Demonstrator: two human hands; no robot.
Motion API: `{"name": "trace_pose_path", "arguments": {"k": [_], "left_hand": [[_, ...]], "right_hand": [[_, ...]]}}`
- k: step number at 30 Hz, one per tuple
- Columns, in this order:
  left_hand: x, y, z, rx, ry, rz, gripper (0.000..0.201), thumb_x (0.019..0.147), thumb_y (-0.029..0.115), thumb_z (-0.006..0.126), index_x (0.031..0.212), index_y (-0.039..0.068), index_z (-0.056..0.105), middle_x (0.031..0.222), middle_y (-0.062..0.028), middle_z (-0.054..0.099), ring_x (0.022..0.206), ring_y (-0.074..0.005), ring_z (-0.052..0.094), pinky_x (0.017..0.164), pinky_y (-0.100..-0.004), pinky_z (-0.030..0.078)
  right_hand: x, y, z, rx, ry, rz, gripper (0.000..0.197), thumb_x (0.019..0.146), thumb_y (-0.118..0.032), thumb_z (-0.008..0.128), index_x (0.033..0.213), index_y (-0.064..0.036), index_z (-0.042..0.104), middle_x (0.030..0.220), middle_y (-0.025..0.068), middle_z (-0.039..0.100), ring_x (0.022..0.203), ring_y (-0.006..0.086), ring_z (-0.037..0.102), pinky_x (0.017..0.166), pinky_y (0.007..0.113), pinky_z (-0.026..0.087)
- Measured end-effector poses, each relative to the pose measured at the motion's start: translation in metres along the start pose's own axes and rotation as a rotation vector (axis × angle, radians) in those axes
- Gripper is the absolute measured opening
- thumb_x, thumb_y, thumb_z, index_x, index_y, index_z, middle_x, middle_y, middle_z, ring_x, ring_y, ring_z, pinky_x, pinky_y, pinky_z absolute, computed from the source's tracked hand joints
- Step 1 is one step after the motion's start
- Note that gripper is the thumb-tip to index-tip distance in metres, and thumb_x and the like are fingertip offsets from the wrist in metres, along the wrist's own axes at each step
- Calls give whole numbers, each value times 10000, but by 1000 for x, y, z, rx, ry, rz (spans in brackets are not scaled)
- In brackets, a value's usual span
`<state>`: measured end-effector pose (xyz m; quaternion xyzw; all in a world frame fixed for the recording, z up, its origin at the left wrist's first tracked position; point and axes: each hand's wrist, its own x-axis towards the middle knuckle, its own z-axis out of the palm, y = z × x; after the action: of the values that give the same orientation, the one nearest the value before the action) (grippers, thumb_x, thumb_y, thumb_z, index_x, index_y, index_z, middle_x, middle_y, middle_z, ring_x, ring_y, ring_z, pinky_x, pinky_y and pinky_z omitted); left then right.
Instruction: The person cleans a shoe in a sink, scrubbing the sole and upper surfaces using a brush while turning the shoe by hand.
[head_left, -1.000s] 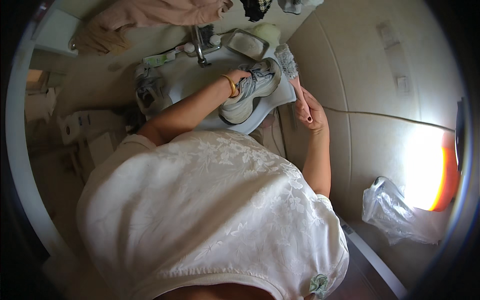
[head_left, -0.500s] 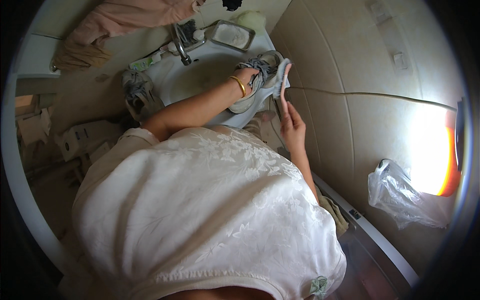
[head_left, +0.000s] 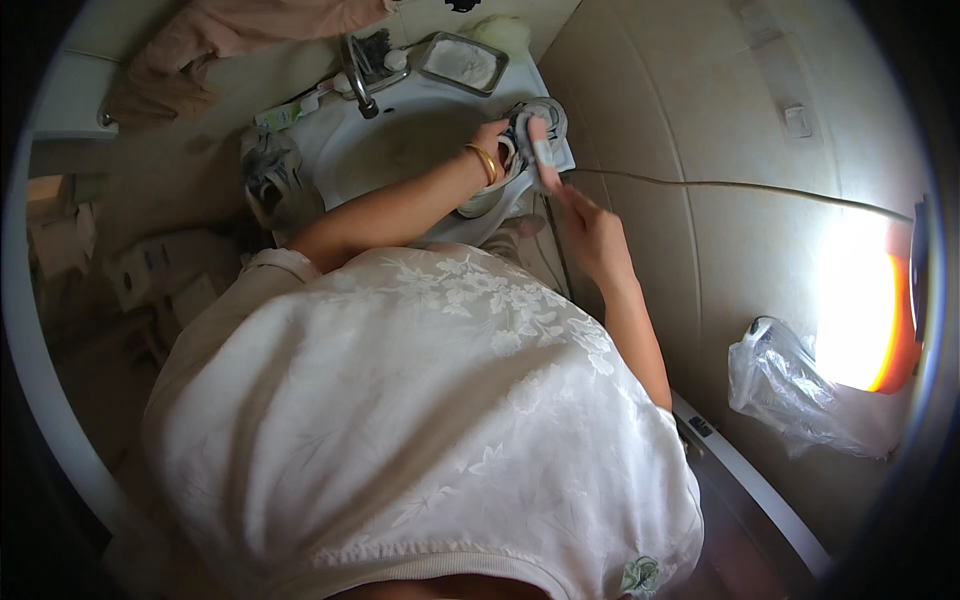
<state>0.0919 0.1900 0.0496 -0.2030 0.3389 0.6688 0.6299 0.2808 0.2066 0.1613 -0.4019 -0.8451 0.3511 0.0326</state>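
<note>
My left hand (head_left: 493,143) is closed on a grey sneaker (head_left: 478,203) at the right side of the white sink (head_left: 345,130); the wrist and brush cover part of that shoe. In my right hand (head_left: 597,238) is the handle of a pink scrubbing brush (head_left: 542,150). The brush head lies over the shoe's upper, near the laces, with its bristles turned down and mostly hidden. A second grey sneaker (head_left: 272,185) stands on the left rim of the basin, its opening facing me.
Behind the basin are a faucet (head_left: 362,88) and a metal tray of white powder (head_left: 464,62). Pinkish cloth (head_left: 240,45) hangs at the upper left. A thin hose (head_left: 720,183) runs along the tiled right wall, above a clear plastic bag (head_left: 785,385).
My right hand has moved up and to the left, bringing the brush from beside the sneaker onto its upper. The left hand keeps its grip, with the shoe slightly turned.
</note>
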Motion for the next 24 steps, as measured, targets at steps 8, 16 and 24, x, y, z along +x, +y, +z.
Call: {"name": "trace_pose_path", "arguments": {"k": [8, 16, 24], "left_hand": [[60, -17, -28, 264, 205, 59, 266, 813, 201, 503, 944, -22, 566, 908, -133, 602, 759, -227, 589, 688, -337, 467], [38, -11, -21, 152, 219, 32, 266, 854, 184, 472, 1006, -21, 544, 927, -127, 601, 785, -213, 585, 692, -333, 464], [54, -4, -35, 199, 221, 0, 199, 853, 167, 464, 920, 4, 555, 820, -98, 586, 698, -202, 577, 596, -332, 467]], "right_hand": [[53, -3, 6, -447, 50, 105, 257, 869, -200, 431, 1041, -80, 579, 882, 192, 612, 822, 373, 585, 680, 417, 462], [26, -8, 3, -299, -42, -99, 271, 889, -218, 379, 1074, -130, 555, 840, 201, 606, 784, 381, 579, 644, 469, 442], [27, -17, 2, -463, -141, -3, 343, 835, -119, 403, 1167, -146, 485, 843, 206, 611, 813, 356, 596, 683, 442, 468]]}}
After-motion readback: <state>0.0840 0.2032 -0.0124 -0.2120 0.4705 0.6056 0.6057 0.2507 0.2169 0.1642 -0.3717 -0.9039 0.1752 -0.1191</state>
